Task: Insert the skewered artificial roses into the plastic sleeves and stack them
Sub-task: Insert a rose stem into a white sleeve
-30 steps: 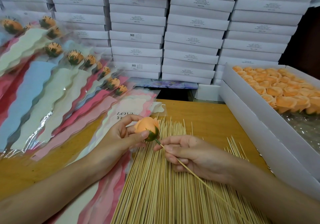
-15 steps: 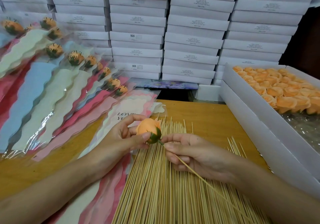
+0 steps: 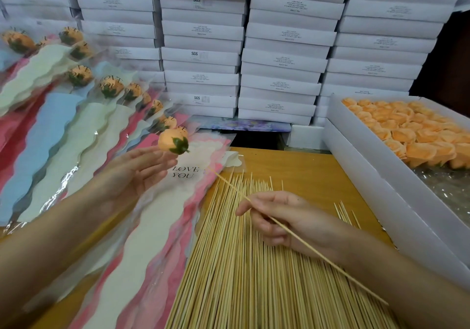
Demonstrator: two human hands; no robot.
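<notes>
Rose (image 3: 173,144) may snag the sleeve (image 3: 152,252) mouth: right hand (image 3: 287,221) fingers pinch the skewer (image 3: 229,186) well behind it, left hand (image 3: 132,173) fingers spread

Two bare forearms reach forward.
Left hand (image 3: 137,173) is spread, palm showing, fingers straight; right hand (image 3: 284,216) pinches a skewer (image 3: 318,251) between thumb and curled fingers.

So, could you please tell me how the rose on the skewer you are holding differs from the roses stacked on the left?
The held rose is bare, while the stacked roses each sit inside a clear plastic sleeve printed LOVE YOU. The held rose is lifted on a skewer pinched in the right hand; the stacked roses lie fanned in an overlapping pile. Both are orange with a green base.
</notes>
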